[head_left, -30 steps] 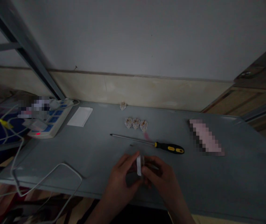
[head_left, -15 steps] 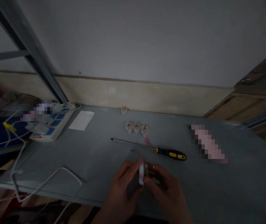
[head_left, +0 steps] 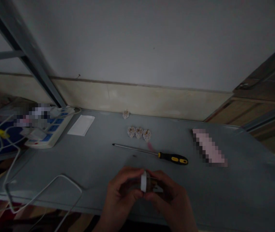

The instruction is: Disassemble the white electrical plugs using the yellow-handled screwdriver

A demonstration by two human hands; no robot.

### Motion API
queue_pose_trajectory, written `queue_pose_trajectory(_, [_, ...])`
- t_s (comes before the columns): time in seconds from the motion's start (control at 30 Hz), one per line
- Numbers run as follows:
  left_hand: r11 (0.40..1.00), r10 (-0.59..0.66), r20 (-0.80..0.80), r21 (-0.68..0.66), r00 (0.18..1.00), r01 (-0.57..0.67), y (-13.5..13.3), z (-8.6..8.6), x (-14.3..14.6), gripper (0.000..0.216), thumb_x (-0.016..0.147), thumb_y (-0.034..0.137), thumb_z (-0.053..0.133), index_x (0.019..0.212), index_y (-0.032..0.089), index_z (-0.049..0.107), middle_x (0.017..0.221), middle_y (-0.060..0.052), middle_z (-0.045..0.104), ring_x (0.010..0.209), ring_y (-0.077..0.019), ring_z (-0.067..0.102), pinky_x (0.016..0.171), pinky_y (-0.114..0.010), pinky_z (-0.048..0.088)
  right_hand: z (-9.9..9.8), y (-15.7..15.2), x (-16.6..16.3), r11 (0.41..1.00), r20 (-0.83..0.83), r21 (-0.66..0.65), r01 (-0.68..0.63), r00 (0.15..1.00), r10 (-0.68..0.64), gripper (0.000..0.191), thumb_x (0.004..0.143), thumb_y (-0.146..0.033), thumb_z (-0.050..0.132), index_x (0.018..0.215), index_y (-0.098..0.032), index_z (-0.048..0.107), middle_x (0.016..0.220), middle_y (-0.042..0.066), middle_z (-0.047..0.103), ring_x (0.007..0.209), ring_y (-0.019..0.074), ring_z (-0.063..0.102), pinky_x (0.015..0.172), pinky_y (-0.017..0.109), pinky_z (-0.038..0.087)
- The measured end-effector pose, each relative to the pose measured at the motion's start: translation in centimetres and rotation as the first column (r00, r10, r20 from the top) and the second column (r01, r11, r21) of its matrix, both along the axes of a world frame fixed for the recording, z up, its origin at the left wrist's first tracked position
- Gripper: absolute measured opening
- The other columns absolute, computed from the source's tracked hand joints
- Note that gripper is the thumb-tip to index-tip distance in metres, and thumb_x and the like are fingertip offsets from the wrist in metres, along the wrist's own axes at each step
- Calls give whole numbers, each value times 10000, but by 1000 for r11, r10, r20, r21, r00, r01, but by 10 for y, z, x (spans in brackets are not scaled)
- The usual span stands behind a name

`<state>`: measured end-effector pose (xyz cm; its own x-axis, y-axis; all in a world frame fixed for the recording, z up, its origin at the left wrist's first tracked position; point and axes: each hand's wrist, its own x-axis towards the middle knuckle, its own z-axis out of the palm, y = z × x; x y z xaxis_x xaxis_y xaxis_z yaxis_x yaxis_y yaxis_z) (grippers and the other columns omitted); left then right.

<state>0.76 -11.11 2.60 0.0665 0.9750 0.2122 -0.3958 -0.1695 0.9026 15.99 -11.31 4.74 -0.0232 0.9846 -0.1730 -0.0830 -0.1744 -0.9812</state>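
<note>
Near the front edge of the grey table, my left hand point(head_left: 123, 193) and my right hand point(head_left: 170, 195) both grip a small white plug point(head_left: 144, 182). The white face points left, toward my left fingers; a clear body and brass-coloured pins show on the right side, partly hidden by my right fingers. Just beyond my hands lies a screwdriver point(head_left: 173, 158) with a black and yellow handle, its shaft pointing left. Behind it, three plug parts point(head_left: 138, 132) with upright pins stand in a row. One more plug part point(head_left: 126, 113) sits farther back by the wall.
A white power strip point(head_left: 52, 137) with blue sockets and plugged-in cords is on the left. Beside it lies a white paper point(head_left: 81, 125). A pinkish blurred object point(head_left: 210, 147) rests on the right. A loose grey cable point(head_left: 62, 175) loops over the front left of the table point(head_left: 99, 180).
My left fingers have shifted and now pinch the plug from top and bottom. The plug has turned slightly, showing more of its pins. The whole view has shifted a little.
</note>
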Motion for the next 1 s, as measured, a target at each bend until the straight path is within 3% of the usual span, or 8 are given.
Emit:
queue_pose_trajectory(0.23, [999, 25, 90, -46, 996, -21, -3, -3, 4, 238, 817, 284, 822, 1052, 299, 785, 1027, -46, 697, 970, -197, 699, 828, -234, 583, 12, -9, -7, 998, 44, 32, 56, 997, -57, 321, 663, -230, 784, 980, -284, 774, 927, 26, 657, 840, 170, 654, 624, 216, 558])
queue_pose_trajectory(0.33, [998, 30, 124, -54, 992, -23, -5, -2, 4, 219, 795, 287, 838, 1009, 305, 797, 1011, -36, 709, 945, -193, 709, 777, -212, 582, 7, -10, -6, 999, 39, 39, 38, 998, -39, 339, 663, -235, 791, 996, -292, 765, 898, 14, 650, 840, 174, 667, 616, 216, 571])
queue_pose_trajectory(0.43, [990, 34, 118, -139, 992, -17, -5, -4, 6, 252, 780, 286, 847, 1027, 292, 801, 1050, -54, 746, 983, -213, 710, 850, -244, 566, -3, -8, -4, 987, 178, 159, 9, 983, -38, 320, 737, -274, 772, 1053, -315, 745, 922, 14, 672, 825, 163, 686, 599, 206, 581])
queue_pose_trajectory(0.57, [911, 57, 277, -407, 959, 64, 0, -5, 9, 347, 696, 351, 888, 1023, 260, 812, 1047, -71, 790, 979, -230, 719, 861, -260, 556, -16, -1, -7, 877, 515, 481, 9, 806, -291, 344, 776, -403, 777, 1097, -291, 729, 901, 22, 703, 647, 134, 664, 548, 220, 587])
queue_pose_trajectory(0.67, [872, 113, 300, -487, 947, 50, 3, -2, 11, 376, 646, 408, 906, 970, 237, 822, 968, -70, 803, 888, -217, 729, 772, -247, 567, -21, 1, -10, 764, 609, 640, -80, 659, -442, 348, 838, -445, 706, 1124, -247, 714, 911, 46, 706, 607, 139, 648, 560, 252, 603])
queue_pose_trajectory(0.8, [882, 148, 110, -465, 983, -81, 4, 1, 11, 415, 660, 418, 900, 1021, 236, 805, 989, -80, 803, 881, -225, 736, 752, -261, 580, -26, -1, -13, 787, 645, 599, -147, 671, -365, 337, 881, -341, 650, 1206, -252, 660, 994, 58, 695, 698, 153, 678, 555, 239, 601])
queue_pose_trajectory(0.93, [914, 100, -5, -395, 995, -94, 6, 0, 9, 450, 681, 432, 877, 1049, 188, 788, 1019, -117, 798, 957, -285, 742, 851, -358, 600, -33, -5, -11, 860, 651, 491, -136, 713, -259, 443, 863, -302, 669, 1302, -299, 605, 1102, 67, 669, 913, 203, 695, 754, 315, 632])
queue_pose_trajectory(1.0, [916, 89, -41, -388, 995, -98, 7, -1, 6, 476, 708, 449, 857, 1092, 179, 774, 1013, -123, 800, 961, -291, 746, 862, -375, 605, -31, -3, -1, 874, 673, 428, -229, 726, -139, 520, 855, -308, 689, 1360, -320, 566, 1179, 74, 652, 990, 221, 683, 811, 339, 623])
